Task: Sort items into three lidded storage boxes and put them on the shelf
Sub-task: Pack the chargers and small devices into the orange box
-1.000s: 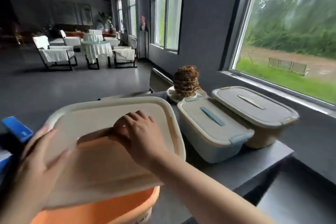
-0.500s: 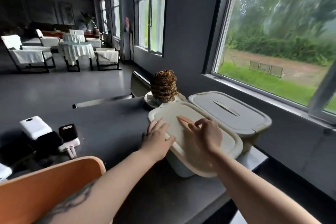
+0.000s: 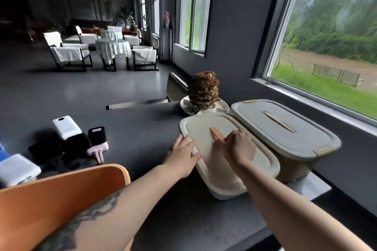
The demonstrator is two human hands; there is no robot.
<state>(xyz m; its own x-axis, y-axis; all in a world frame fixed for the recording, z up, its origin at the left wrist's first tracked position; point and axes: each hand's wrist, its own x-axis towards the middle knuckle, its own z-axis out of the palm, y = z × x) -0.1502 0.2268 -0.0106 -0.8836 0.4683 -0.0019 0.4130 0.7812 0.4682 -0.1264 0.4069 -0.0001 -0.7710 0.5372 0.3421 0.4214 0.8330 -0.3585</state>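
Dark tabletop (image 3: 142, 128) carries the open orange box (image 3: 61, 199) nearest. Its cream lid (image 3: 224, 161) has just come onto the blue box (image 3: 226, 194); left hand (image 3: 183, 155) lies flat, right hand (image 3: 239, 149) pinches the orange handle (image 3: 216, 133). Power banks (image 3: 81, 140) wait unsorted.

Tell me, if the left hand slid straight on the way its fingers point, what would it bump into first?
The left hand points up and right across the cream lid, so probably the lid's orange handle, next to the right hand. Depth is hard to judge.

Cream lid (image 3: 228, 149) with orange handle (image 3: 216, 134); orange box (image 3: 51, 199); grey-lidded box (image 3: 285, 128).
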